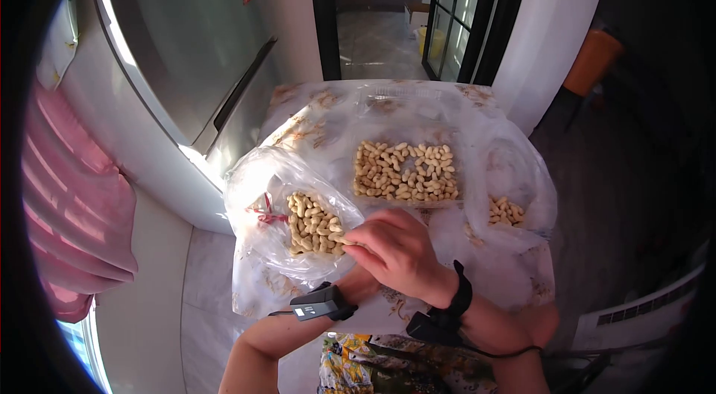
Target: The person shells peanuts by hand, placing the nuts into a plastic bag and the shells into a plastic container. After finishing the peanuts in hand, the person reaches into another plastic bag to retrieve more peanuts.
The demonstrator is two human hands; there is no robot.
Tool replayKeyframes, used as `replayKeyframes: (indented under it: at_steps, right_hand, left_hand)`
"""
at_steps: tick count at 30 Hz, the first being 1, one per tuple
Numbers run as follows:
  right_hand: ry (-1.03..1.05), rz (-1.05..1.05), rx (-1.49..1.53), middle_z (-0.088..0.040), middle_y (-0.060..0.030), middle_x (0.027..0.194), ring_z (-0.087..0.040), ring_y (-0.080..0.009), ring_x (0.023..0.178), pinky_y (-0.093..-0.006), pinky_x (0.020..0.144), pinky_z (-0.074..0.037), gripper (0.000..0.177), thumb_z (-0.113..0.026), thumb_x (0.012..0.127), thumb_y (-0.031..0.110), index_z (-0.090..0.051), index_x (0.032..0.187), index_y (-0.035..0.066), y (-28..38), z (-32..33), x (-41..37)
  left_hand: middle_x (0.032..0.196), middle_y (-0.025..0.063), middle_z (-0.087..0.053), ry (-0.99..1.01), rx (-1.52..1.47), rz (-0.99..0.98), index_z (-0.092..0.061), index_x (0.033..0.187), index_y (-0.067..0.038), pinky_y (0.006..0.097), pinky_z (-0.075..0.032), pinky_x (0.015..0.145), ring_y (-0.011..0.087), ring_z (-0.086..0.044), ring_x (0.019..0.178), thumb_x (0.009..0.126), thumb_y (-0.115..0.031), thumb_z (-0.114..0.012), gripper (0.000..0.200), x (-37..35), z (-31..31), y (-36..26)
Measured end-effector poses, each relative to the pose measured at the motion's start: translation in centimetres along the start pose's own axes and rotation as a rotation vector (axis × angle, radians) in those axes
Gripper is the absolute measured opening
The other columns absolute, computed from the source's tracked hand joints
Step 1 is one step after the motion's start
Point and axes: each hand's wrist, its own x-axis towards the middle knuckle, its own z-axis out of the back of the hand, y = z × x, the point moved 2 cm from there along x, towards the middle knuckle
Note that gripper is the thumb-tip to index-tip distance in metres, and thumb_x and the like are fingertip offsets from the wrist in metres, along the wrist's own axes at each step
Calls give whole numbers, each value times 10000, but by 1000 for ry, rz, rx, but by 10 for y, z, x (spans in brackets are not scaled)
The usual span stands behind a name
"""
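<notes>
My right hand point(399, 256) is closed in a pinch on a peanut point(345, 241), at the right edge of a clear plastic bag point(250, 181). Unshelled peanuts point(313, 222) lie heaped in that bag. Below and behind the right hand sits my left hand point(359, 286), close to the bag's lower right edge. Its fingers are hidden, so what it holds cannot be seen. Beyond my hands stands a clear plastic box point(406, 206) with many peanuts point(410, 183) spread over its bottom. A second clear bag point(514, 159) at the right has a smaller pile of peanuts point(507, 213).
A patterned cover lies over the table point(447, 260). The box's transparent lid point(399, 103) is at the far side. A fridge point(186, 36) stands at the left, with a pink curtain point(74, 200) nearer. Ahead, a doorway opens beside a glass door point(451, 13).
</notes>
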Motion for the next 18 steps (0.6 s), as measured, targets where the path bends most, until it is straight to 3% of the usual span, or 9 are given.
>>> replayKeyframes:
  at_steps: [13, 18]
  right_hand:
    - [84, 64, -14, -629, -8, 792, -606, -199, 764, -332, 691, -500, 195, -785, 736, 103, -664, 888, 106, -6, -30, 1]
    - [15, 8, -48, -648, -45, 811, -614, -238, 779, -359, 700, -494, 172, -764, 755, 83, -657, 890, 83, -15, -4, 4]
  left_hand:
    - [919, -1, -604, -143, 149, -78, -600, 1035, -63, 236, -470, 739, 74, -553, 806, 1023, -171, -495, 151, -1, -1, 9]
    - [916, 0, -604, -217, 209, -113, -600, 1035, -62, 237, -470, 739, 76, -553, 804, 1024, -175, -495, 154, -3, 5, 8]
